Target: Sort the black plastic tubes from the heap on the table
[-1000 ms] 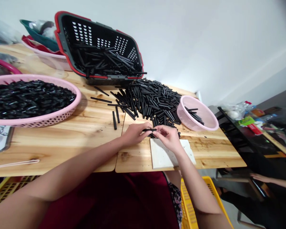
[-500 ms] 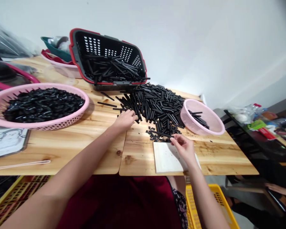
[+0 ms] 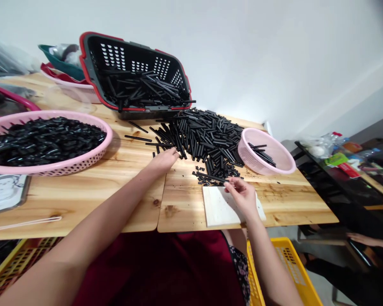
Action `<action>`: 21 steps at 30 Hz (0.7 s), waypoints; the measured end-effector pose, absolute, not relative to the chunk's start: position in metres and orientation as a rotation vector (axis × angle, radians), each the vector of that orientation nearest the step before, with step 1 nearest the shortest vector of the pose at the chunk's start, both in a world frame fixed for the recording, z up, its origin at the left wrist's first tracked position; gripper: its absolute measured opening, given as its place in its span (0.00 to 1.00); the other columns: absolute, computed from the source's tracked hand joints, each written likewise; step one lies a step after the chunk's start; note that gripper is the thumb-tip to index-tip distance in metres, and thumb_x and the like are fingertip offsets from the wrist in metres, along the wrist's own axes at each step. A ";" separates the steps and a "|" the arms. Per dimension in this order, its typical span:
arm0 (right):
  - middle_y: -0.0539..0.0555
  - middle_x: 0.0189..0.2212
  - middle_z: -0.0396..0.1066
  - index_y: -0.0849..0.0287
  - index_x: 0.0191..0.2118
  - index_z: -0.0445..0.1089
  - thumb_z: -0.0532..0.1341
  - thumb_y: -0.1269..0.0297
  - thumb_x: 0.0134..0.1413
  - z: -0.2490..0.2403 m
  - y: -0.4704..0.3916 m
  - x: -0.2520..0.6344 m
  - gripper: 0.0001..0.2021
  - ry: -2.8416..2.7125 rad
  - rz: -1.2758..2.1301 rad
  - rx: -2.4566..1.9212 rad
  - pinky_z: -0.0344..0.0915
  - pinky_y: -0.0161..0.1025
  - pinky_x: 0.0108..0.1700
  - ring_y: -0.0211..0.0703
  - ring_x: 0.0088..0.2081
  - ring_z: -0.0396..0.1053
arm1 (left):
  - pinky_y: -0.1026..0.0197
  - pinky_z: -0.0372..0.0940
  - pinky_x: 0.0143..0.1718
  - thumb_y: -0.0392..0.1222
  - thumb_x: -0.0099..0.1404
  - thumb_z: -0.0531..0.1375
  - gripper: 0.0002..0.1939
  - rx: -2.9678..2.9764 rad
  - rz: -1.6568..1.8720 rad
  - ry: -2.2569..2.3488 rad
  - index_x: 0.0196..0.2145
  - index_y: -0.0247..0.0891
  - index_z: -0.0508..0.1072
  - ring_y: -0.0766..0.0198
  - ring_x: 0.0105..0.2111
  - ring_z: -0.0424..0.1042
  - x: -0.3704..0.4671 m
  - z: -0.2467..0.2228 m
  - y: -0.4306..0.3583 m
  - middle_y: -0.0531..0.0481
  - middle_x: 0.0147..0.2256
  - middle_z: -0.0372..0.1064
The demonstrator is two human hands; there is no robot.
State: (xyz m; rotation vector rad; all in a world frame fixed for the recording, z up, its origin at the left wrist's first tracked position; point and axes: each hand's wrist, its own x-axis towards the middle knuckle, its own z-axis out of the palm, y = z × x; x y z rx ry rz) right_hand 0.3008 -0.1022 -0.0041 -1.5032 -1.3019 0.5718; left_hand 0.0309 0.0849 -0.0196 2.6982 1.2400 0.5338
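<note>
My right hand (image 3: 242, 194) is closed in a pinch on the end of a black tube (image 3: 213, 177). The tube points left, over small cut black pieces (image 3: 200, 173) and just beyond a white board (image 3: 221, 208). At the left edge of a large pile of black tubes (image 3: 207, 131) rests my left hand (image 3: 164, 161), its fingers drawn together with the tips among the tubes. What they grip is hidden by the hand itself. A few single tubes (image 3: 138, 138) lie loose to its left.
Behind the pile a black basket with a red rim (image 3: 134, 108) leans tilted, full of longer tubes. A pink basket (image 3: 107, 144) of glossy black pieces stands left, a smaller pink basket (image 3: 285, 163) with several tubes right. Yellow crates (image 3: 287, 255) sit below the table edge.
The whole view has shifted slightly, so things appear a little further left and up. Both hands keep nearly the same places, the right still with the tube.
</note>
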 end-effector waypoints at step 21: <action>0.53 0.29 0.70 0.64 0.40 0.73 0.68 0.59 0.49 0.004 -0.119 0.315 0.15 -1.282 0.434 -1.465 0.68 0.29 0.32 0.35 0.28 0.71 | 0.70 0.62 0.52 0.47 0.69 0.49 0.19 2.349 0.795 0.601 0.51 0.38 0.70 0.72 0.49 0.69 0.065 0.000 0.022 0.50 0.50 0.70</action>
